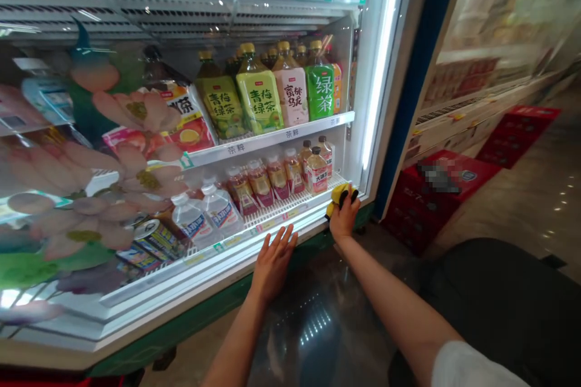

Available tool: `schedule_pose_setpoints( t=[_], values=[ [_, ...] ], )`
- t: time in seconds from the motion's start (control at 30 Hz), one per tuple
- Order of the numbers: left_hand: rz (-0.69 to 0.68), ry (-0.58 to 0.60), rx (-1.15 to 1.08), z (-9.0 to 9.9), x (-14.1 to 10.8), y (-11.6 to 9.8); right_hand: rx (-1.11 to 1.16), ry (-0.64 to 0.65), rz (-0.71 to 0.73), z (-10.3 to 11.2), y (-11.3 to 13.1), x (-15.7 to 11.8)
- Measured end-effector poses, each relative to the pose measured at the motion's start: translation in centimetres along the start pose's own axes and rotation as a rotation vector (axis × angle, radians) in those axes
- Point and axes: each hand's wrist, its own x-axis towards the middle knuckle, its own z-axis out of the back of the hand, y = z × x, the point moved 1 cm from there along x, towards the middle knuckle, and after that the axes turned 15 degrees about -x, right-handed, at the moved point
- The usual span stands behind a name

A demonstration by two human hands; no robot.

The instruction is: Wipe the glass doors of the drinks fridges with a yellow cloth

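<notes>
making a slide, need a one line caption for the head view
Right hand presses a yellow cloth on the cooler's bottom shelf; left hand rests flat on its front edge.

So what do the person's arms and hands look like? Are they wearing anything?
Both forearms are bare. The left hand has no glove, ring or watch that shows. The right hand looks bare too, and a short white sleeve shows at the upper right arm. No left sleeve is in view.

right hand point(344, 217) grips a yellow cloth point(338, 195) against the cooler's front ledge point(236, 254), by the corner. left hand point(273, 261) lies flat, fingers spread, on that ledge. small tea bottles point(279, 178) line the wire shelf point(290, 202) just behind; red crates point(436, 193) stand right.
</notes>
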Motion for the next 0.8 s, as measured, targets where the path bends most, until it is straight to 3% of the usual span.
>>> schedule_pose_setpoints(
  t=[0.13,0.23,0.43,0.63,0.8],
  values=[
    [-0.007,-0.005,-0.005,0.1,0.2,0.0,-0.009,-0.012,-0.195,0.2,-1.7,0.7],
    [-0.007,-0.036,0.008,0.0,0.3,0.1,-0.003,0.013,-0.212,0.0,-1.5,0.6],
    [-0.024,-0.063,0.034,-0.4,0.8,0.4,-0.017,-0.003,-0.31,0.5,-1.5,4.9],
    [-0.031,-0.087,0.006,-0.3,1.0,0.6,0.004,0.053,-0.366,0.5,-2.6,5.4],
    [-0.022,-0.073,0.026,-0.2,1.0,0.7,0.038,0.024,-0.373,0.7,-4.3,9.3]
  ],
)
